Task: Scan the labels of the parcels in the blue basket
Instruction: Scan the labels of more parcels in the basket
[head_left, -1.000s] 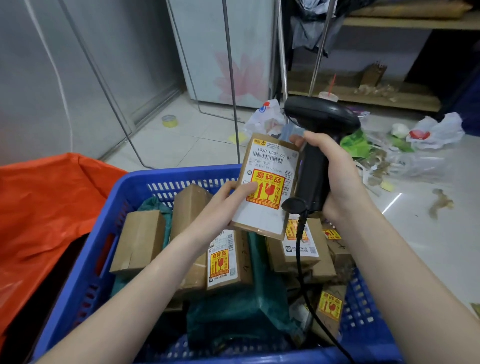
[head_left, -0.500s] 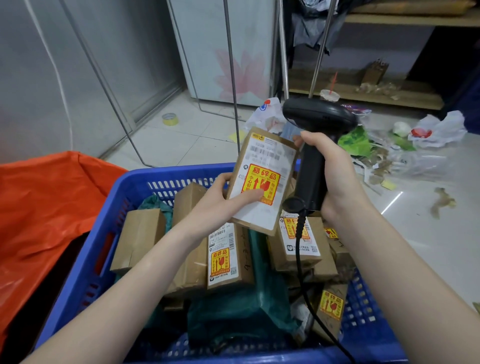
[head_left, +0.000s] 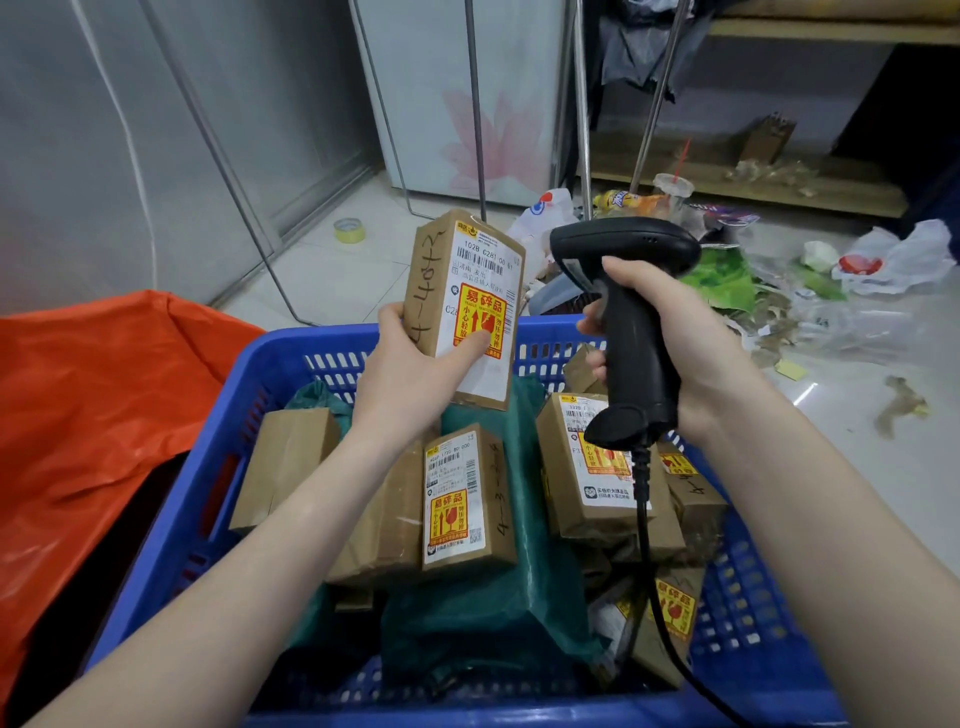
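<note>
My left hand (head_left: 410, 374) grips one parcel (head_left: 467, 306) upright above the far rim of the blue basket (head_left: 171, 519), label facing me, while my right hand (head_left: 670, 332) is wrapped around the scanner (head_left: 628, 322) just beside it, so I judge the next move is aiming at its barcode.

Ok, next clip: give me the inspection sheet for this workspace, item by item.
Surface: blue basket on a pale tiled floor.
Job's things: one parcel held up, label facing the camera; labelled boxes and green bags lie in the basket.
Clutter: plastic bags, wrappers and cardboard scraps on the floor; tape roll.
Grippers: left hand grips the parcel; right hand grips the scanner.
Cables: scanner cord hangs across the basket.
Surroundings: orange sheet, metal poles, low wooden shelf.
</note>
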